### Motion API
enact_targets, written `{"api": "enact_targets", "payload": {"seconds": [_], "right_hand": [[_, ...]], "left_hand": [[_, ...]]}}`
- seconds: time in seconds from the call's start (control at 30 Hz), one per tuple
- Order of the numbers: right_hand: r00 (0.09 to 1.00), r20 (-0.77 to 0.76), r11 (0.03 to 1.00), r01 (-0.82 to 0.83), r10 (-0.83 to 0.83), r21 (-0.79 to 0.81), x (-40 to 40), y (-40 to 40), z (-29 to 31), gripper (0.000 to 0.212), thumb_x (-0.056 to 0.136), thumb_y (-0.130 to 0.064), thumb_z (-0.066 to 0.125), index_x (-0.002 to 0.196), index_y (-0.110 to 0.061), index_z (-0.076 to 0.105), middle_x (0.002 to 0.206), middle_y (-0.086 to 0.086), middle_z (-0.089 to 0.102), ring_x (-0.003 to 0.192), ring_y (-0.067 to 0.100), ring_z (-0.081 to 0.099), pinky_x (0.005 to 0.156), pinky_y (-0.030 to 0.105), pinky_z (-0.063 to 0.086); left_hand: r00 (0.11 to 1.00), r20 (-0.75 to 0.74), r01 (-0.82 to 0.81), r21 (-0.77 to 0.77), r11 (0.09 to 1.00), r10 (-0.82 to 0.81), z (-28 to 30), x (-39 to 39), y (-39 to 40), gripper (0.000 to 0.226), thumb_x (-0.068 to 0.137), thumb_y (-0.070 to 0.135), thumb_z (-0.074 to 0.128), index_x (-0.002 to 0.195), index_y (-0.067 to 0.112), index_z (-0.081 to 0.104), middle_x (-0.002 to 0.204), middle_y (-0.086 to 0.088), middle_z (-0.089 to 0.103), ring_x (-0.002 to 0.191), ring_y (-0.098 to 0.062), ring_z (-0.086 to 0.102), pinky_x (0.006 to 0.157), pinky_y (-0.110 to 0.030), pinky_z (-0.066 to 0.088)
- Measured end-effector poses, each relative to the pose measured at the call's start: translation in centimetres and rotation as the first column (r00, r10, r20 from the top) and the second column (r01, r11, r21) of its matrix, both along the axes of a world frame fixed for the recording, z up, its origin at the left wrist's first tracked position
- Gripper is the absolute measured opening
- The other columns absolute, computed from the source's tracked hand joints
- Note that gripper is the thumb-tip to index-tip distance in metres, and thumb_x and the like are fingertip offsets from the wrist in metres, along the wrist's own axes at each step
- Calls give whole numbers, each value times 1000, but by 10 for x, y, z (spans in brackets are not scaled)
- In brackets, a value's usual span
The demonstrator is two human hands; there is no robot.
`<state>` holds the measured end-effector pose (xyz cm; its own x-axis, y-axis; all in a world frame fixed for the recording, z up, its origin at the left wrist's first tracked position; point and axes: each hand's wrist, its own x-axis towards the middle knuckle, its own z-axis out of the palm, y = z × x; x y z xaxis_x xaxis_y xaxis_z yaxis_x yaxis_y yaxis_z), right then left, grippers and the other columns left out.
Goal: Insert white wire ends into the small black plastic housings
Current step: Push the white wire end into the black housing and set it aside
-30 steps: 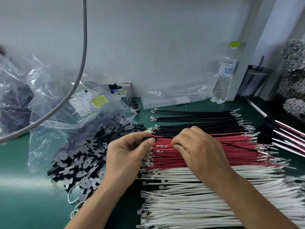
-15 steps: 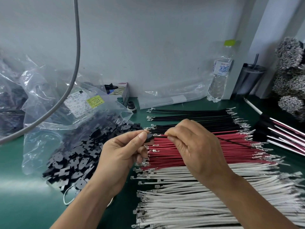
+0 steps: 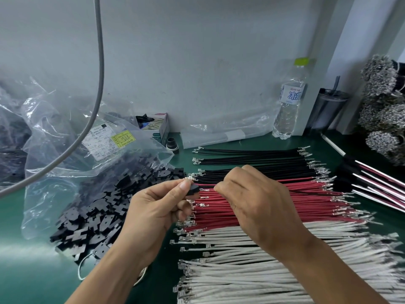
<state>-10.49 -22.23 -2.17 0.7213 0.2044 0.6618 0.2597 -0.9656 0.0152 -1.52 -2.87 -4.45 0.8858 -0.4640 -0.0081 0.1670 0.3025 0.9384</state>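
My left hand (image 3: 157, 207) pinches a small black housing (image 3: 193, 190) between thumb and forefinger, lifted above the wires. My right hand (image 3: 252, 200) pinches a thin dark wire (image 3: 306, 191) close to its metal terminal (image 3: 203, 189), which sits right at the housing's side. Whether the terminal is inside the housing I cannot tell. White wires (image 3: 263, 270) with crimped ends lie in a wide layer under my right forearm. A heap of loose black housings (image 3: 98, 211) spills from a clear plastic bag (image 3: 65, 163) on the left.
Red wires (image 3: 306, 202) and black wires (image 3: 252, 159) lie in rows behind the white ones on the green mat (image 3: 26, 270). A water bottle (image 3: 289, 102), a dark cup (image 3: 326, 108) and a small box (image 3: 158, 126) stand by the wall. A grey cable (image 3: 99, 84) hangs at left. Wire bundles (image 3: 381, 110) are stacked at right.
Both hands have risen off the wire rows. The left now shows a black housing at its fingertips, and the right has drawn a dark wire up to it.
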Motion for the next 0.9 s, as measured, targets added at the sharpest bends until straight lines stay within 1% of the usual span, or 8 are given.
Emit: {"api": "enact_targets", "payload": {"seconds": [0.2,0.4,0.5,0.57,0.63,0.7,0.8,0.9], "right_hand": [[996,-93,982,17,0,189,0,0,0,7,96,-14,66,91,-18,69,84,-9,60,74,12,57,56,32,51],[995,-100,995,-4,14,99,-1,5,0,9,95,-8,64,90,-15,65,83,-5,56,74,16,52,54,34,48],[994,-107,985,-15,33,170,0,9,-2,7,96,-14,62,90,-16,66,84,-7,58,75,14,54,57,30,48],[991,-136,960,29,9,277,2,8,-4,10,98,-23,58,94,-21,68,87,-12,59,78,8,55,61,24,44],[983,-183,931,63,3,359,3,5,-7,11,101,-26,58,97,-24,68,89,-16,59,80,4,55,65,21,41],[974,-222,911,61,35,407,3,2,-8,9,100,-27,60,95,-26,68,88,-17,58,79,3,55,66,19,41],[975,-220,936,59,20,347,1,1,-6,6,94,-28,68,88,-27,69,82,-18,57,75,2,54,64,17,39],[987,-157,957,33,13,289,1,4,-3,9,94,-23,69,85,-19,69,80,-12,59,74,9,56,64,23,44]], "left_hand": [[995,96,-2,73,997,-5,1,-5,-2,35,68,31,84,94,7,82,76,-10,74,57,-15,61,51,-22,51],[995,98,-6,102,995,-4,0,-9,-4,33,70,33,84,92,8,82,75,-9,74,57,-15,62,52,-22,51],[991,132,-21,115,993,5,-1,-12,-6,31,71,34,83,93,11,82,75,-8,75,58,-18,64,53,-23,53],[955,295,-85,180,980,29,0,-14,-6,30,74,34,83,101,21,81,84,-6,78,65,-18,69,58,-24,57],[817,576,-199,289,936,-4,-1,-13,-4,34,74,33,84,108,32,79,95,4,78,73,-14,72,65,-22,59],[719,694,-282,332,900,-31,0,-12,-2,31,74,32,82,105,38,79,93,11,77,74,-12,71,64,-19,58],[773,634,-267,327,907,-1,1,-12,-3,25,76,31,80,98,43,79,77,10,77,60,-10,70,57,-19,57],[834,552,-165,277,947,-16,0,-13,-4,19,78,26,80,92,39,82,75,3,78,56,-15,70,57,-22,58]]}}
